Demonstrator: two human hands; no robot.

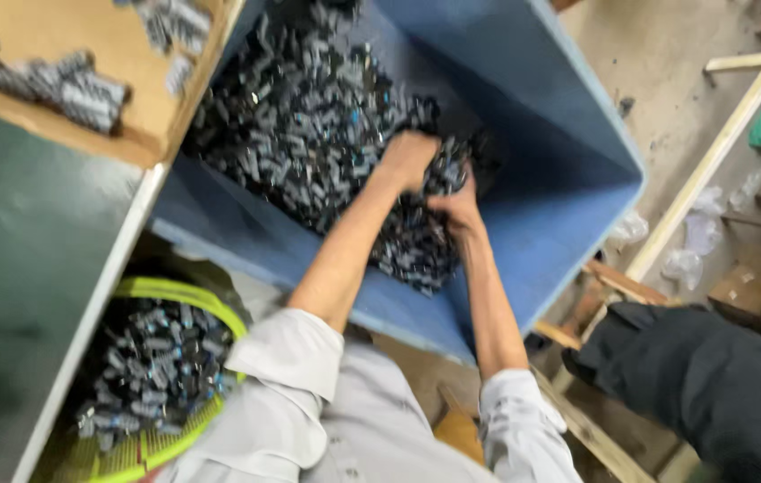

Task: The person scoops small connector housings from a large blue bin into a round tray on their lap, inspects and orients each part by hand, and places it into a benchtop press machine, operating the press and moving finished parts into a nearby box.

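Blue plastic formed the large bin [568,179] in which we judged a scooping step under way: our left hand [409,157] and right hand [457,204], both closed on a clump, gathered small dark parts [309,125] near its centre, lifting presumably next.

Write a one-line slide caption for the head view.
Both hands, left hand and right hand, dig into a heap of small dark parts in a blue bin, beside a yellow-green basket.
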